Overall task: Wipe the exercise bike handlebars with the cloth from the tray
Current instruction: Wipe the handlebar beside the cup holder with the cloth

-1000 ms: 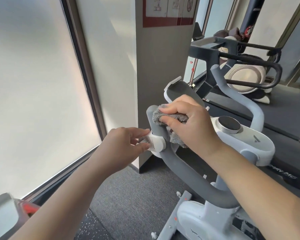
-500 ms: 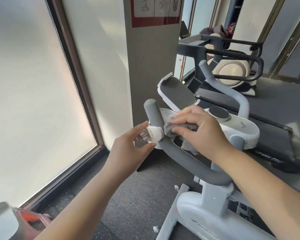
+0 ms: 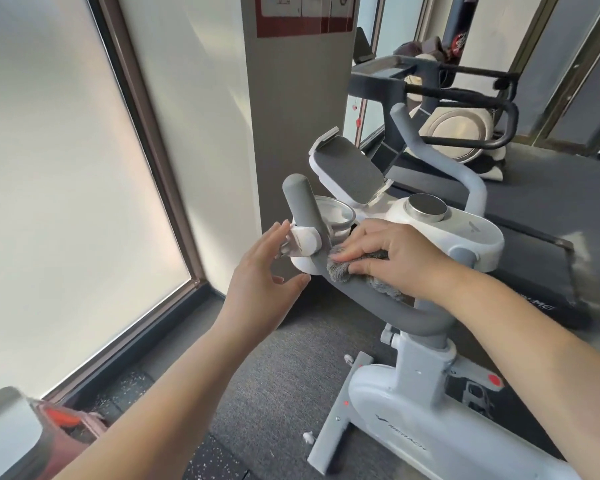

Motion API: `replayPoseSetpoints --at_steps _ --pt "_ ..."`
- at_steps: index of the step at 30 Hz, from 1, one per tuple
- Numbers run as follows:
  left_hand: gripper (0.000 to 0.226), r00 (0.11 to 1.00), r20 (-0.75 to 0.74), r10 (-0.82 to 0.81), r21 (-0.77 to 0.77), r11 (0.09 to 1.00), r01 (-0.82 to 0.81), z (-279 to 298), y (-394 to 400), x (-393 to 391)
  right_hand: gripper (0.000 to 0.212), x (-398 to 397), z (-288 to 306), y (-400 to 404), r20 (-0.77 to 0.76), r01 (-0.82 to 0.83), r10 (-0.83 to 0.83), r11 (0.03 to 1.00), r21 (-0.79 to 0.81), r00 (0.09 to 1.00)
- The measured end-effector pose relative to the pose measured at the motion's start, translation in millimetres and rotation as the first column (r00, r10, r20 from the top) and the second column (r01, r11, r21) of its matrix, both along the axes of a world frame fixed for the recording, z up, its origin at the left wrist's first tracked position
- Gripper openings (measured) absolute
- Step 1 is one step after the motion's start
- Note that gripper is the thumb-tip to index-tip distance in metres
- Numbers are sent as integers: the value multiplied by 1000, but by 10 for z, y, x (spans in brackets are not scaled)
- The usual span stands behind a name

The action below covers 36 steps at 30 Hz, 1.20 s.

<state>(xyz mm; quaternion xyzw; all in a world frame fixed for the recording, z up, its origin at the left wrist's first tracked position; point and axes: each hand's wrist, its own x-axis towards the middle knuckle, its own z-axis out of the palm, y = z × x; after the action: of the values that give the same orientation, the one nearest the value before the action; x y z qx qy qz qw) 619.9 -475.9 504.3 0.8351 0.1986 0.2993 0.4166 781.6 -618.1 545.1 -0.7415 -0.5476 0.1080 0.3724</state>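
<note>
Grey fluffy cloth (image 3: 368, 271) lies bunched on the grey handlebar (image 3: 378, 299) – seemingly draped over its bend.

A bright gym corner by the window

To our left we see a frosted window (image 3: 59, 168) in a dark brown frame (image 3: 146, 140), glowing with soft daylight beside a pale wall (image 3: 194, 98). A grey pillar (image 3: 291, 109) carries a red-edged notice (image 3: 305, 15). Grey carpet (image 3: 284, 368) covers the floor, and a treadmill (image 3: 541, 237) stands further back, with a second exercise machine (image 3: 458, 129) behind it.
</note>
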Motion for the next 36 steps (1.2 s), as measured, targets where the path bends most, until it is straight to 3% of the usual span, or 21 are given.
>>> replayPoseSetpoints --at_steps 5,9,12,15,22,26,28,32,36 --pt "79 998 -15 60 41 997 -59 -48 -63 32 27 151 91 -69 -43 -126 122 987 -104 992" --pt "77 990 15 140 44 989 -141 -52 -176 104 22 184 98 102 -11 -12 14 993 116 1000" --pt "68 974 30 223 28 974 -223 -35 -254 149 20 186 63 242 12 -49 48 983 177 999" --pt "65 955 36 295 30 955 -296 -47 -332 207 23 305 -7 197 16 -186 185 979 79 983" --pt "90 937 -20 349 7 937 -349 -165 -462 294 30 607 -109 -133 -74 -435 432 900 -24 899" --pt "94 926 -64 372 -9 928 -374 -141 -499 323 27 757 -16 -328 -95 -528 520 830 -182 849" --pt "90 922 -70 381 4 924 -381 -121 -508 330 25 773 18 -325 -58 -496 493 857 -141 868" --pt "74 912 -74 403 -8 914 -405 -66 -511 344 23 600 15 -106 54 -345 341 931 119 939" --pt "68 905 -69 419 -20 907 -421 -40 -495 339 25 434 -54 -34 137 -468 462 884 11 876"
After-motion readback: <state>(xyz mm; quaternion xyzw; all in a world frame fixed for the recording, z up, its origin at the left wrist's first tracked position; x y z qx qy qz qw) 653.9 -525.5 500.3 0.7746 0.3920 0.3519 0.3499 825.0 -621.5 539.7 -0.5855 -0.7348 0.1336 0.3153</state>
